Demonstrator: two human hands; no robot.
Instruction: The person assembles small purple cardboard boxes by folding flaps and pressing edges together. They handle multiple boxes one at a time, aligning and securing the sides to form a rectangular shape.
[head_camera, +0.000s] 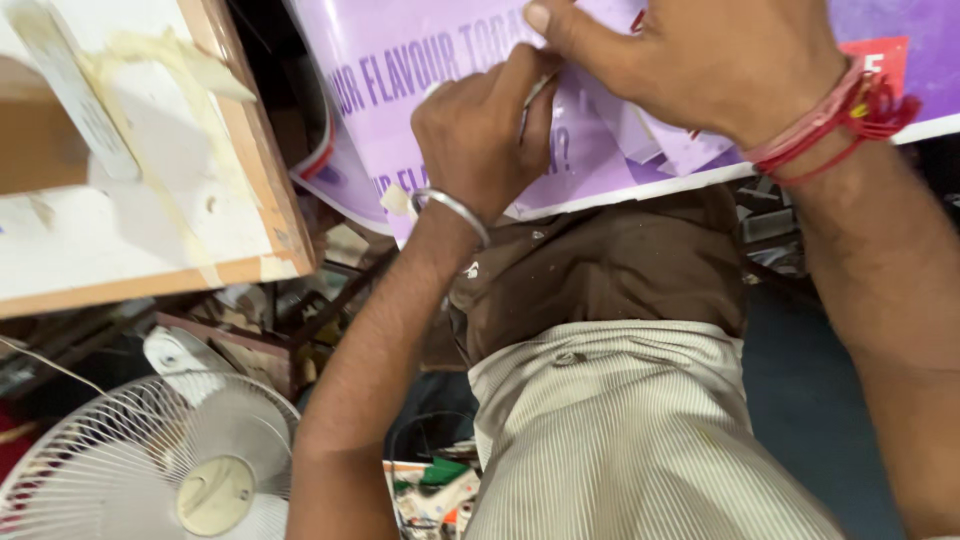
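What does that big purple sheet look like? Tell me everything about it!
The purple sheet is a thin, glossy printed poster, pale lilac with darker purple lettering, a white border along its lower edge and a small red patch at the far right. It lies flat, curling at its left corner. The left hand pinches something thin against it; the right hand presses on it from above.

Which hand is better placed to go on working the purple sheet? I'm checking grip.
Left, probably: the left hand is curled on a thin tool against the purple sheet, while the right hand presses it flat.
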